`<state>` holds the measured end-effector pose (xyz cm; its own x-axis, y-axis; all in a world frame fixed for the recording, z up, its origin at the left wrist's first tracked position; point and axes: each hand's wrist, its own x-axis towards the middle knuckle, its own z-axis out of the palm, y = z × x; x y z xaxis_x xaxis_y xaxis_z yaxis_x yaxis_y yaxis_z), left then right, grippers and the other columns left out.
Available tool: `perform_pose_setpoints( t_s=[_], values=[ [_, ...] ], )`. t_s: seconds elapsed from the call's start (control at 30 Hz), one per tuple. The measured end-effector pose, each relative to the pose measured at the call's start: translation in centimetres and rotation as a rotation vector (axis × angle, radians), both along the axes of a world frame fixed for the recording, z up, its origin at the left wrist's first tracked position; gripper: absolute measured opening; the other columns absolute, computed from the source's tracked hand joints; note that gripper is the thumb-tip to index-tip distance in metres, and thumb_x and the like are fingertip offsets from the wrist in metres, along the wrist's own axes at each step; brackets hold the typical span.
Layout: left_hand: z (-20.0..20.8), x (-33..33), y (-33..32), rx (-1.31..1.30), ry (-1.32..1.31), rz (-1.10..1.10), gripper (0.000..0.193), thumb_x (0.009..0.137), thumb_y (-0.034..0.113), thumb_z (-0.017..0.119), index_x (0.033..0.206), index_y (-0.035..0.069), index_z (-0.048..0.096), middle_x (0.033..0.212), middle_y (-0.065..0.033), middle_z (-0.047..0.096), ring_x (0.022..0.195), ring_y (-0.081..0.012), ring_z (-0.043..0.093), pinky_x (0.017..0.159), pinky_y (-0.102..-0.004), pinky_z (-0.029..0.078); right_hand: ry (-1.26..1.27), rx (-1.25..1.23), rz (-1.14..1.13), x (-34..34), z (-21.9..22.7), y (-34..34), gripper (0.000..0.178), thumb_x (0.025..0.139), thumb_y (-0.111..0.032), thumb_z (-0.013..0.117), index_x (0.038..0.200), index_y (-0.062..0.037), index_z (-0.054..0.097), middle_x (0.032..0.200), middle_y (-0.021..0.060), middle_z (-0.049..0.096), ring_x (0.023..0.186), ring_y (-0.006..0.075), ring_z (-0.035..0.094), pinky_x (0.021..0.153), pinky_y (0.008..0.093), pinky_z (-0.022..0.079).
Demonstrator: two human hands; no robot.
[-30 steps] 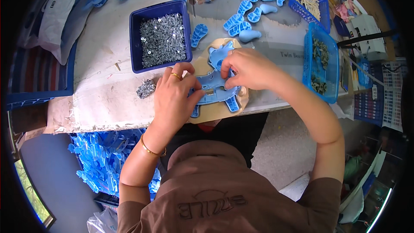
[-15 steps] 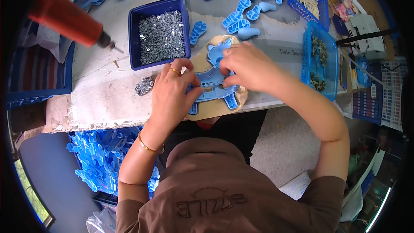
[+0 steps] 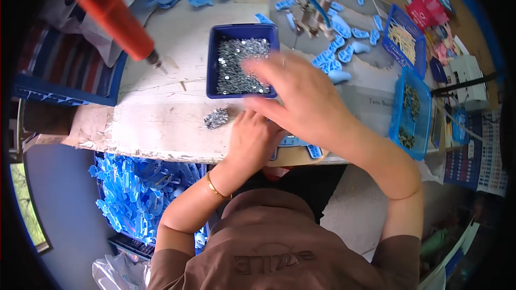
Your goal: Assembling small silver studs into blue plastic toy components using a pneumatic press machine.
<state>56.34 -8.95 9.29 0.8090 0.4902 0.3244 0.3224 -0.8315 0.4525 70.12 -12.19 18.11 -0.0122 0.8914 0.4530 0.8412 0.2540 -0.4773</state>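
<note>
A light-blue moulded plastic shell (image 3: 293, 140) lies near the table's front edge on a tan pad (image 3: 292, 157), mostly hidden under my hands. My left hand (image 3: 251, 138) rests on its left side with the fingers bent over it; their tips are partly covered. My right hand (image 3: 306, 88) is raised above the shell, at the right edge of a dark-blue tray (image 3: 213, 92) full of small metal screws (image 3: 235, 70). Its fingers are blurred, but thumb and forefinger stand apart, with nothing visible between them. A small heap of screws (image 3: 216, 118) sits left of my left hand.
An orange-red power screwdriver (image 3: 115, 19) hangs at the upper left. Metal tooling (image 3: 317, 16) stands at the back among blue plastic pieces (image 3: 328, 59). Right are a light-blue basket (image 3: 400, 129) and a dark-blue basket (image 3: 418, 62). Blue parts (image 3: 134, 198) fill a container below the table.
My right hand has lifted off the blue shell and moved up and left to the screw tray. My left hand stays at the shell. The whole view has shifted, the tray now appearing further right.
</note>
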Motion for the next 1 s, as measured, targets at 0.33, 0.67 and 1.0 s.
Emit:
perform_pose_setpoints(
  t_s=[0.33,0.67,1.0],
  values=[
    [1.6,-2.4,7.8,0.094,-0.072,0.129,0.009,0.084,0.018,0.066,0.085,0.01,0.068,0.086,-0.0035,0.065,0.081,-0.0262,0.061,0.068,-0.0379,0.052,0.522,0.455,0.081,-2.3,4.7,19.7,0.036,0.086,-0.02,0.065,0.112,0.0026,0.053,0.084,0.0182,0.062,0.083,0.0348,0.064,0.076,0.0446,0.05],
    [0.1,1.6,13.7,0.307,0.295,-0.066,0.017,0.072,0.03,0.077,0.077,0.016,0.069,0.082,0.0019,0.065,0.094,-0.0191,0.056,0.079,-0.0347,0.041,0.516,0.044,-0.028,-0.2,5.4,8.4,0.037,0.084,-0.022,0.07,0.112,-0.0031,0.057,0.085,0.0079,0.064,0.07,0.0163,0.062,0.067,0.0317,0.049],
    [-0.1,1.3,12.1,0.341,0.012,-0.115,0.002,0.083,0.011,0.061,0.084,0.009,0.062,0.08,-0.0049,0.065,0.081,-0.0245,0.062,0.071,-0.0378,0.05,0.722,-0.104,0.139,2.0,4.2,4.7,0.032,0.088,-0.009,0.067,0.117,-0.0028,0.053,0.078,0.0007,0.058,0.062,0.0077,0.056,0.057,0.025,0.046]
  ],
)
